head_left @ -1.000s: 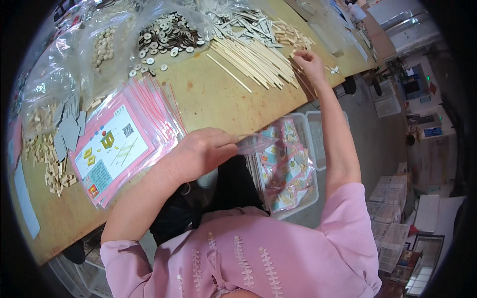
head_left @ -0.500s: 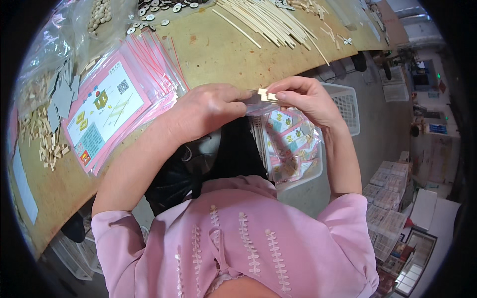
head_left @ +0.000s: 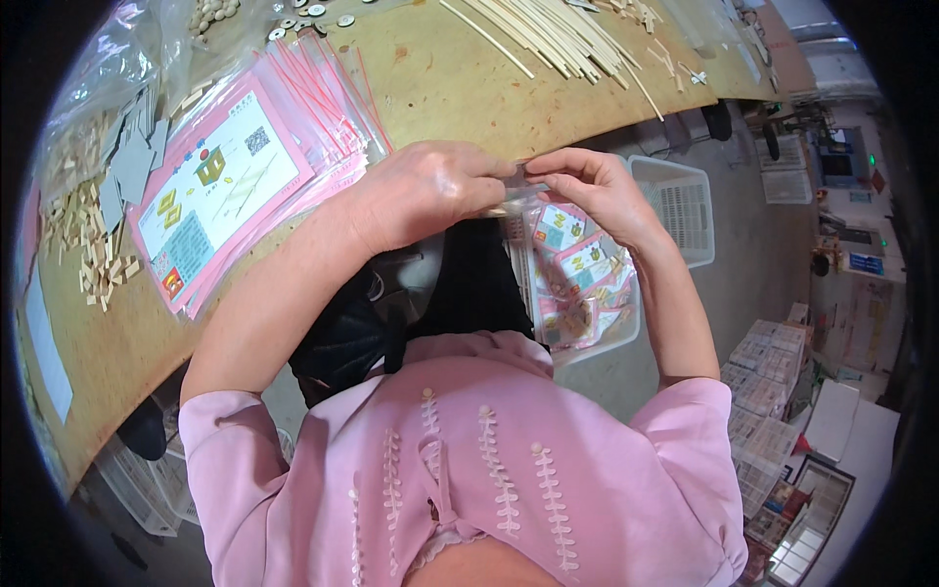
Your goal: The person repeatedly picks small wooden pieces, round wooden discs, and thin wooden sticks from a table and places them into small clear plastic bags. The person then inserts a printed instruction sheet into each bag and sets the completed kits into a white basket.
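Two hands meet over a small clear bag at the table's edge

In the head view, the small clear bag (head_left: pixel 518 199) hangs between the hands, a little past 12 o'clock from the picture's centre and just off the near edge of the wooden table (head_left: pixel 421 108). Its film looks thin, soft and slick. It should weigh next to nothing, crumple easily and slide under dry fingertips, with a risk of tearing if tugged hard. The rim of its mouth looks the best place to take hold, one side in each hand. What lies inside is too small and hidden to tell.

The left hand (head_left: pixel 425 191) reaches in from the bag's 9 o'clock, back upward and fingers bent, pinching the film between thumb and fingers. The right hand (head_left: pixel 597 191) comes from 3 o'clock, fingers curved and thumb drawn near the forefinger, tips at the bag; whether they are pressed together on it, I cannot tell.

From the bag, a plastic bin (head_left: pixel 611 342) with printed packets (head_left: pixel 587 259) sits toward 5 o'clock. Thin wooden sticks (head_left: pixel 558 39) lie toward 12, a stack of printed bags (head_left: pixel 230 166) at 9, and small wooden blocks (head_left: pixel 110 274) beyond the stack.
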Tool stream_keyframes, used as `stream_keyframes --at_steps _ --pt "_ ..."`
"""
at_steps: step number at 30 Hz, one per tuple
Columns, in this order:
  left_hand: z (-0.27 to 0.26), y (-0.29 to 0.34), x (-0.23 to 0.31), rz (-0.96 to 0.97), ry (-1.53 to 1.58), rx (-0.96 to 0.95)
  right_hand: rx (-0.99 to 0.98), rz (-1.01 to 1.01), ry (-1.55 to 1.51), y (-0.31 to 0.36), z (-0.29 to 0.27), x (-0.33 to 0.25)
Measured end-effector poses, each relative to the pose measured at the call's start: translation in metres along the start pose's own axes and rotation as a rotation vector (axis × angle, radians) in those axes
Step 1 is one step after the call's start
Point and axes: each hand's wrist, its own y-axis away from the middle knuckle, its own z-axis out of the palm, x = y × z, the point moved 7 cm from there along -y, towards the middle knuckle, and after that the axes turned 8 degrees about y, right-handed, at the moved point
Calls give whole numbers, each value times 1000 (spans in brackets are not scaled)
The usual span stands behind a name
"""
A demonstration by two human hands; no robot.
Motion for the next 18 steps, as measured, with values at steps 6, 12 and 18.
stream_keyframes --at_steps 6,12,18 --pt "-5 -3 -2 -42 43 34 196 -315 338 11 -5 -4" --pt "-27 -6 -13 -313 242 198 679 -367 128 46 -29 7" --pt "-31 -5 -20 -503 976 459 140 -57 -782 23 64 117"
